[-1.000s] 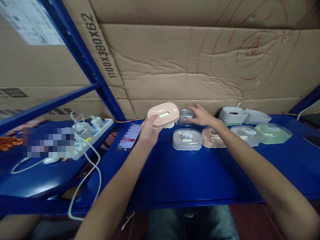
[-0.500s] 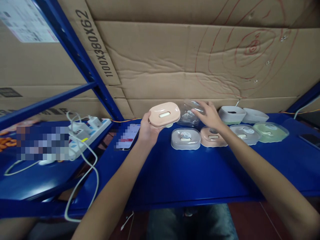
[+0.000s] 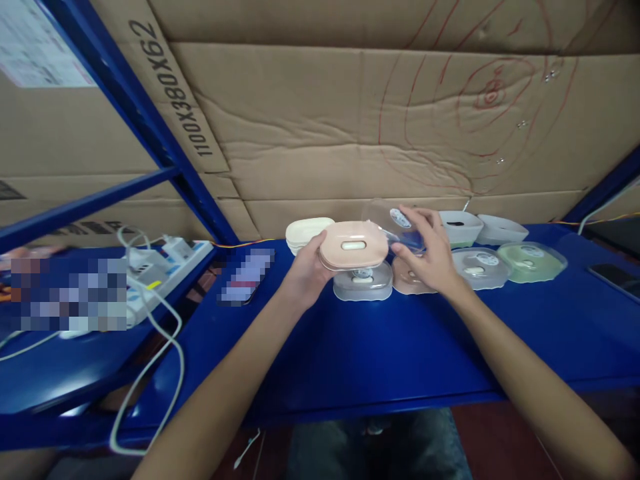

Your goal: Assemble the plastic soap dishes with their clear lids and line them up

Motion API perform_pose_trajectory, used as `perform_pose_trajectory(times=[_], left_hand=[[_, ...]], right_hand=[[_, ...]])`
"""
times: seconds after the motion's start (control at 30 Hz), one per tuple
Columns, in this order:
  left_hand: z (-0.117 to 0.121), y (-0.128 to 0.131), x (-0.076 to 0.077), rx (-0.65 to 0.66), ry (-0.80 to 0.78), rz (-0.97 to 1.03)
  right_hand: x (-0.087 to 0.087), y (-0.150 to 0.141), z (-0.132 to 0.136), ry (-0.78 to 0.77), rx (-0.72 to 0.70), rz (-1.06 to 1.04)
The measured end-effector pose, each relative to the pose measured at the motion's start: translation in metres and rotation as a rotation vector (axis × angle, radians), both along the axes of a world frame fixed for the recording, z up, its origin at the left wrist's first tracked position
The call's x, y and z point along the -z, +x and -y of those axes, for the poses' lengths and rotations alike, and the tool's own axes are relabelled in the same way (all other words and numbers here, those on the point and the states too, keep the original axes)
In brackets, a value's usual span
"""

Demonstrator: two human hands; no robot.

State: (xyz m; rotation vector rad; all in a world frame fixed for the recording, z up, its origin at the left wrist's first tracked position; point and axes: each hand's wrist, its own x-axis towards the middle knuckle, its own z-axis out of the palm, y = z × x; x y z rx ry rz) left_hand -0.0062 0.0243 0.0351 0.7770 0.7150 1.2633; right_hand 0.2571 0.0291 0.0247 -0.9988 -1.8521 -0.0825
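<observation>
My left hand (image 3: 306,279) grips a peach soap dish (image 3: 350,233) by its left end, its oval top with a pale slot turned toward me, above the blue shelf. In my right hand (image 3: 434,257), pinched between thumb and fingers, is a clear plastic lid (image 3: 377,215) with a round sticker, tilted just beyond the dish's right end. Whether lid and dish touch I cannot tell. Below them stand a grey lidded soap box (image 3: 363,290) and a peach lidded one (image 3: 411,281), partly covered by my right hand. Behind my left hand is a cream stack of dishes (image 3: 306,232).
Farther right are another grey lidded box (image 3: 479,272), a green one (image 3: 533,263) and grey-white open bases (image 3: 503,229). A phone (image 3: 250,273) lies left, beside a power strip (image 3: 167,280) with a looping white cable. Cardboard (image 3: 300,120) walls the back of the blue shelf (image 3: 380,353).
The dish in my left hand has moved right and nearer the lid, uncovering the cream stack. My right hand has closed on the clear lid and lifted it. The view has shifted slightly.
</observation>
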Motion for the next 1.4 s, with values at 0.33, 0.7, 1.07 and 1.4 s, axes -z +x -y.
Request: perform_pose_trajectory(times=[0.33,0.7,1.07,1.4], left_hand=[[0.013,0.012,0.001,0.232,0.039,0.029],[0.011,0.01,0.004,0.219,0.054,0.052],[0.013,0.013,0.003,0.25,0.14,0.019],[0.014,0.011,0.008,0.183,0.166,-0.079]], right_hand=[[0.012,-0.014,0.009,-0.009,-0.148,0.225],[0.014,-0.016,0.01,-0.001,-0.175,0.235],[0.013,-0.018,0.01,0.029,-0.179,0.27],[0.012,-0.021,0.013,0.005,-0.201,0.232]])
